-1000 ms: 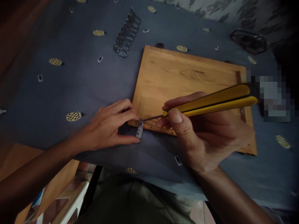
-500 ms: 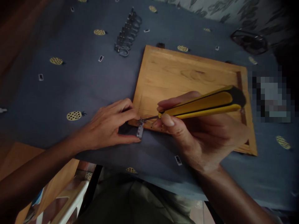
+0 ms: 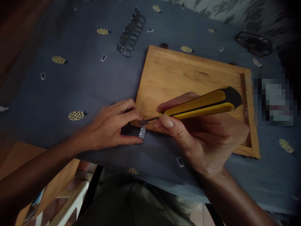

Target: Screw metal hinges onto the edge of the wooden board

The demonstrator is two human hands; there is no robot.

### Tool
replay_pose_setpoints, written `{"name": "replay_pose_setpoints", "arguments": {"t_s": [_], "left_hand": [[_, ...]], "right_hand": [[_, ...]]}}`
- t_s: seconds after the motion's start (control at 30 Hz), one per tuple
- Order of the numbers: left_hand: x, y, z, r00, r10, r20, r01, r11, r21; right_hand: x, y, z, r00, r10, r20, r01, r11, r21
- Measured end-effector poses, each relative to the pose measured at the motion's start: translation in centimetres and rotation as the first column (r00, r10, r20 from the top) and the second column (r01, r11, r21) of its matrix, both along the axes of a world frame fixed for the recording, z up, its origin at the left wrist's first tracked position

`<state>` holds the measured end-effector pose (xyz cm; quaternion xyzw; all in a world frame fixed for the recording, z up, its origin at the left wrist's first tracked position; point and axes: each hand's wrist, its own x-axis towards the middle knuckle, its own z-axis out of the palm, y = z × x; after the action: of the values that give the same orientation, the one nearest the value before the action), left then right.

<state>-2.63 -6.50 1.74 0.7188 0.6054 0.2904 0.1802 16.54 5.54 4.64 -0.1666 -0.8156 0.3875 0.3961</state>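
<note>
Our right hand (image 3: pixel 204 138) grips a slanted screwdriver (image 3: pixel 199 105); our arched left hand (image 3: pixel 111 125) pinches a metal fitting (image 3: pixel 142 132).

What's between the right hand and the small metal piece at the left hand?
In the head view, the thin shaft of the screwdriver spans it, from the right hand to the upper end of the metal piece.

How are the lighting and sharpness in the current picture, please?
Head view: dim, darkest at the upper corners; head view: the wooden board stands out warm against the blue cloth; head view: a pixelated patch hides what lies right of the board; head view: detail near the tip of the yellow screwdriver looks soft.
</note>
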Motion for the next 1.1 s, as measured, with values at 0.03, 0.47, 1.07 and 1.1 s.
{"name": "replay_pose_setpoints", "arguments": {"t_s": [0.03,0.47,1.07,1.1], "left_hand": [[0.0,0.0,0.0,1.0,0.001,0.001,-0.001,1.0,-0.003],[0.0,0.0,0.0,1.0,0.002,-0.014,-0.002,1.0,-0.019],[0.0,0.1,-0.1,1.0,0.007,-0.006,-0.007,1.0,-0.016],[0.0,0.1,-0.1,1.0,0.005,-0.006,-0.005,1.0,-0.013]], "right_hand": [[0.0,-0.1,0.0,1.0,0.006,-0.011,-0.006,1.0,0.008],[-0.2,0.5,0.2,0.998,-0.033,0.057,0.03,0.998,0.059],[-0.6,-0.3,0.3,0.98,-0.197,0.037,0.195,0.98,0.043],[-0.6,-0.2,0.4,0.985,-0.167,0.036,0.166,0.986,0.023]]}}
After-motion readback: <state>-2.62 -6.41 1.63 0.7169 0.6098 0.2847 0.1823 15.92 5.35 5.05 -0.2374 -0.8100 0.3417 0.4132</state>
